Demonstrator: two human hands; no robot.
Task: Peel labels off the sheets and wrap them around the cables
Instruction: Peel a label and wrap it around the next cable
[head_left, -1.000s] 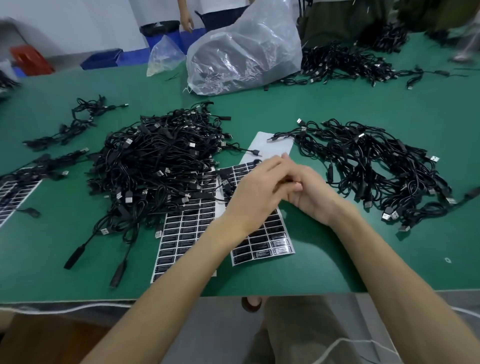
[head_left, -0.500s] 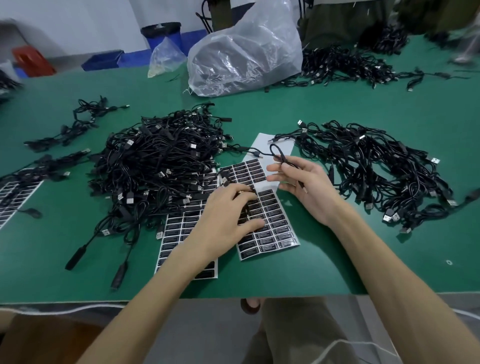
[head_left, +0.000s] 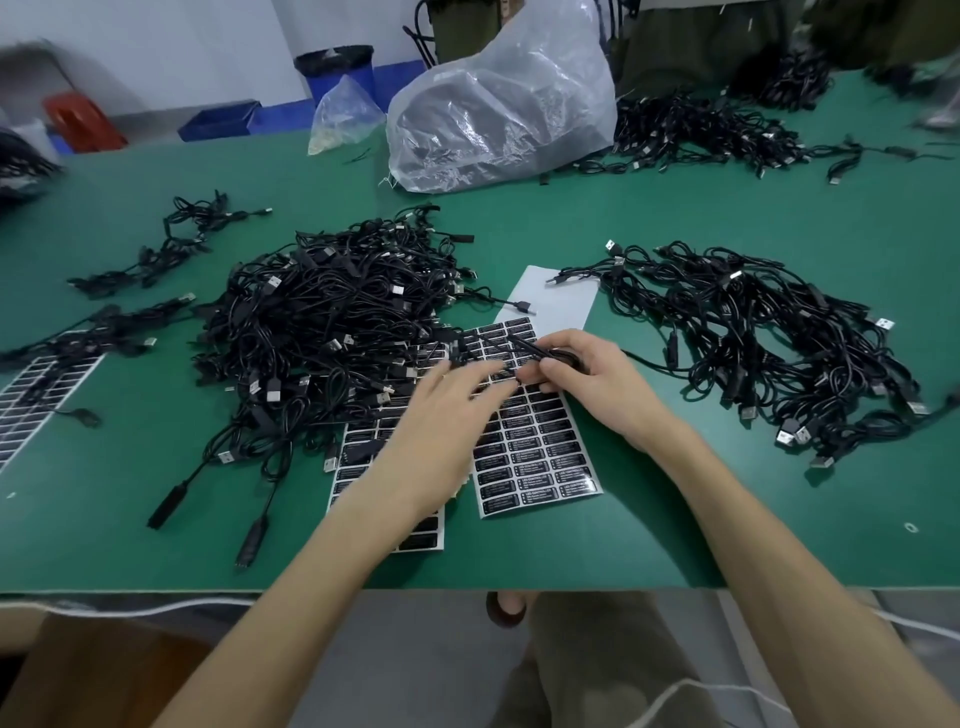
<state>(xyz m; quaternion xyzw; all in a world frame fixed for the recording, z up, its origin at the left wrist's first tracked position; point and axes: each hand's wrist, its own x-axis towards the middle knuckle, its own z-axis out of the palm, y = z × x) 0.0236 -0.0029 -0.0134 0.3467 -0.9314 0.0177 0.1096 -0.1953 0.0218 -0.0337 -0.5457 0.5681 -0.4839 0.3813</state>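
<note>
Our right hand (head_left: 587, 384) pinched a thin black cable (head_left: 524, 345) just above the white sheet of black rectangular labels (head_left: 540, 457). Our left hand (head_left: 447, 415) hovered beside it, too blurred to tell its grip. We judged the next move to be wrapping a peeled label squarely round the cable.

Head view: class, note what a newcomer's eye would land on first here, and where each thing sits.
The tangled heap of black cables left of centre on the green table strikes first, with a second heap to its right. Between them, the right hand grips one cable above a sheet of black labels, the left hand open beside it. A clear plastic bag bulges at the far side.
</note>
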